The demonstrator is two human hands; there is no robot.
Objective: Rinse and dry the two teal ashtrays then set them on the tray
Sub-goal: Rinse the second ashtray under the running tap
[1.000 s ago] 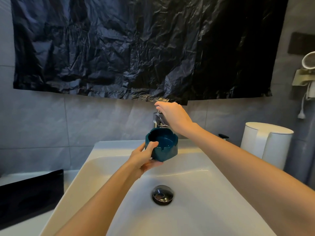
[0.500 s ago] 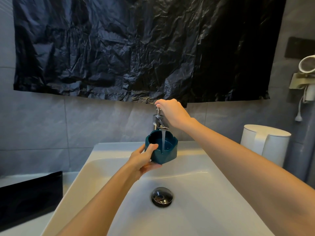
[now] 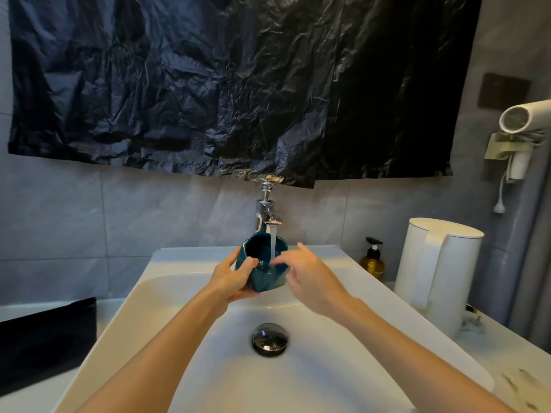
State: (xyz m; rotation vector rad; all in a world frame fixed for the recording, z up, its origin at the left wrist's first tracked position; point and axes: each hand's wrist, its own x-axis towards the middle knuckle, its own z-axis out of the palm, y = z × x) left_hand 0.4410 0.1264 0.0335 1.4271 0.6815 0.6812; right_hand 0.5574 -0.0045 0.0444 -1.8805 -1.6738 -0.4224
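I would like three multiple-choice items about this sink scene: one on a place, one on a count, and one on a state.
1. Where does the amber pump bottle stand?
A) right of the white sink basin
B) inside the basin
C) left of the basin

2. Counting the teal notched ashtray under the tap, how many ashtrays are visible?
A) one
B) two
C) three

3. The chrome faucet is:
A) off
B) running
C) covered by a hand

Answers:
1 A, it stands on the counter at the basin's right.
2 A, only the one that the left hand holds shows.
3 B, a water stream falls into the ashtray.
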